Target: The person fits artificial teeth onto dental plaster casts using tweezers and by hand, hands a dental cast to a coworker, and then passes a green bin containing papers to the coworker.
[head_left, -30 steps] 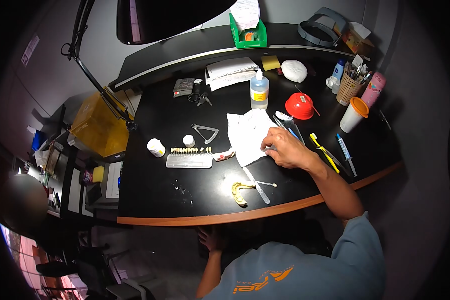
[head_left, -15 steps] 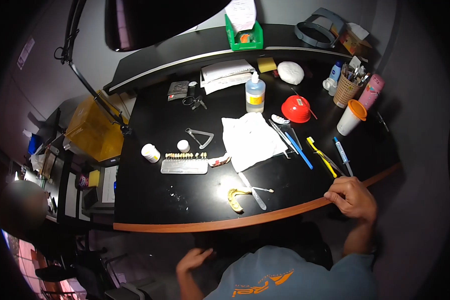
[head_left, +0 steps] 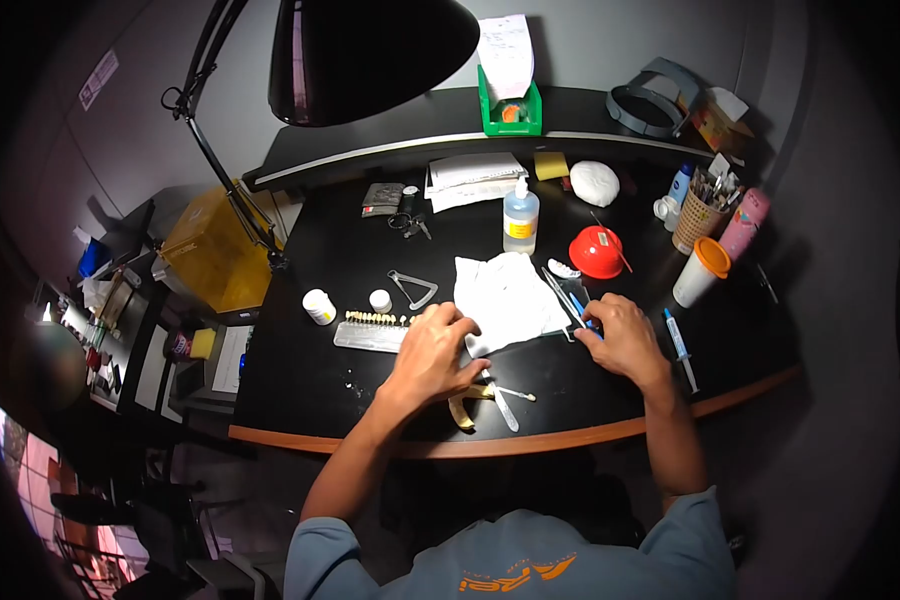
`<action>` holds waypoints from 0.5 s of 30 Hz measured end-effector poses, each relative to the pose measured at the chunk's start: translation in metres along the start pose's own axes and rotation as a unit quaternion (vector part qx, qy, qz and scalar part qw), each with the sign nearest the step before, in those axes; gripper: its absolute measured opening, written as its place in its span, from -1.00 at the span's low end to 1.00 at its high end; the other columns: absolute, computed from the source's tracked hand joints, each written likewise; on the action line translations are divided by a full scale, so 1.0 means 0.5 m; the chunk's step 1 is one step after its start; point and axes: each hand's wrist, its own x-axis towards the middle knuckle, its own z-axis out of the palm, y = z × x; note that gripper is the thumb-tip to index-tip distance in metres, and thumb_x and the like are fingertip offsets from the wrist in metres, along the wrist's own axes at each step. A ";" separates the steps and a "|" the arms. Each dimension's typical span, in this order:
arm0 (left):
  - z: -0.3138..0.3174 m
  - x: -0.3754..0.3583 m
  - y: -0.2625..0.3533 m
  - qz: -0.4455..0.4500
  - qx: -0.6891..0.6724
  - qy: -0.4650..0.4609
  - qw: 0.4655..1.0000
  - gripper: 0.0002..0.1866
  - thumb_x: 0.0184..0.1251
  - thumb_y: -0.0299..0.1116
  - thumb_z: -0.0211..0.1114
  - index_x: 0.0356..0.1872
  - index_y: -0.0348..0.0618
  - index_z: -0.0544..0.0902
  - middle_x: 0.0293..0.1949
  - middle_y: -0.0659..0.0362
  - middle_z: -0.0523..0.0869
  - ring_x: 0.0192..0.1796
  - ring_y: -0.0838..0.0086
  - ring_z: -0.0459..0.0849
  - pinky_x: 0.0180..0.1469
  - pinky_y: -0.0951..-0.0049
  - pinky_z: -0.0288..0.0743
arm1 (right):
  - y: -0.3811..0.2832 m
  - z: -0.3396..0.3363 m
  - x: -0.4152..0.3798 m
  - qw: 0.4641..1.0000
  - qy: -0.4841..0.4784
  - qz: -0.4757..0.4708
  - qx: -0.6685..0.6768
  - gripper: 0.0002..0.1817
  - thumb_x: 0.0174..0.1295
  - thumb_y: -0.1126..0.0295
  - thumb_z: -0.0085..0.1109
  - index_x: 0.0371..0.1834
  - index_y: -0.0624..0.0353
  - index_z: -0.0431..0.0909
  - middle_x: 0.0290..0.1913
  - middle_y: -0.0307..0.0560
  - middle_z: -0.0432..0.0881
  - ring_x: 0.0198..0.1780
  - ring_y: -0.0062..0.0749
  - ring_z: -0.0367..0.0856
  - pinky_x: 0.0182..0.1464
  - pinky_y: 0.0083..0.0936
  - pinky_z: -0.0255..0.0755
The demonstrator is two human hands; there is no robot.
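Note:
My left hand (head_left: pixel 432 350) is open above the desk, thumb and forefinger apart. Its fingers cover the right end of a tooth shade guide (head_left: pixel 368 337) and the small cast beside it. Below the thumb lie a yellowish dental cast (head_left: pixel 460 412), a thin tool with a pale tip (head_left: pixel 518 395) and a plastic spatula (head_left: pixel 507 410). My right hand (head_left: pixel 622 338) curls its thumb and fingers round a blue-handled tool (head_left: pixel 595 325), whose lower part is hidden. Metal instruments (head_left: pixel 558 292) and a white cloth (head_left: pixel 505 295) lie left of it. A blue-labelled syringe (head_left: pixel 676 335) lies to its right.
A lamp (head_left: pixel 370 60) hangs over the desk. Behind the cloth stand a liquid bottle (head_left: pixel 520 220) and a red bowl (head_left: pixel 597 252). A white cup with an orange lid (head_left: pixel 702 272) and a brush holder (head_left: pixel 698 222) stand at right. Two white jars and a caliper (head_left: pixel 413 288) are at left.
Both hands have come in over the desk: the left up from below its front edge, the right leftward from the edge. The yellow toothbrush is out of sight. The view has tilted upward.

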 end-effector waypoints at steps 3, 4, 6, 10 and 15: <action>0.007 0.026 -0.043 -0.024 0.040 -0.069 0.997 -0.43 0.00 -0.32 0.57 0.14 -0.14 0.69 0.05 -0.04 0.62 0.20 0.03 0.57 0.29 0.06 0.42 | 0.009 0.032 0.003 0.999 -0.015 0.017 0.024 -0.77 0.16 0.36 0.55 -0.24 0.24 0.70 -0.20 0.11 0.66 -0.03 0.11 0.68 0.06 -0.05 0.57; -0.006 0.023 -0.063 -0.050 0.017 -0.079 0.995 -0.37 -0.05 -0.36 0.50 0.20 -0.14 0.65 0.07 -0.06 0.61 0.23 0.02 0.54 0.30 0.06 0.38 | 0.013 0.040 0.002 0.999 -0.011 0.013 0.035 -0.77 0.16 0.37 0.54 -0.25 0.23 0.70 -0.20 0.11 0.65 -0.04 0.11 0.67 0.06 -0.05 0.56; -0.016 0.015 -0.107 -0.073 0.010 -0.073 0.995 -0.39 -0.02 -0.35 0.49 0.18 -0.19 0.67 0.03 -0.05 0.68 0.15 0.01 0.60 0.26 0.06 0.40 | 0.027 0.057 -0.003 0.998 -0.003 0.011 0.063 -0.79 0.16 0.39 0.52 -0.26 0.23 0.69 -0.21 0.12 0.65 -0.06 0.12 0.66 0.06 -0.05 0.56; -0.005 0.003 -0.131 -0.073 -0.013 -0.045 0.996 -0.68 0.08 -0.35 0.55 -0.09 -0.15 0.83 -0.12 0.05 0.78 0.02 0.09 0.68 0.21 0.10 0.40 | 0.027 0.061 -0.001 0.997 0.025 -0.011 0.065 -0.84 0.19 0.45 0.47 -0.23 0.23 0.69 -0.22 0.08 0.63 -0.10 0.06 0.65 0.02 -0.09 0.54; 0.021 -0.004 -0.143 -0.061 -0.013 -0.020 0.998 -0.84 0.22 -0.33 0.58 -0.21 -0.09 0.87 -0.22 0.13 0.80 -0.05 0.19 0.69 0.13 0.08 0.35 | 0.016 0.061 -0.004 0.997 0.026 -0.012 0.076 -0.87 0.23 0.47 0.42 -0.21 0.24 0.69 -0.23 0.08 0.61 -0.09 0.07 0.64 0.02 -0.09 0.54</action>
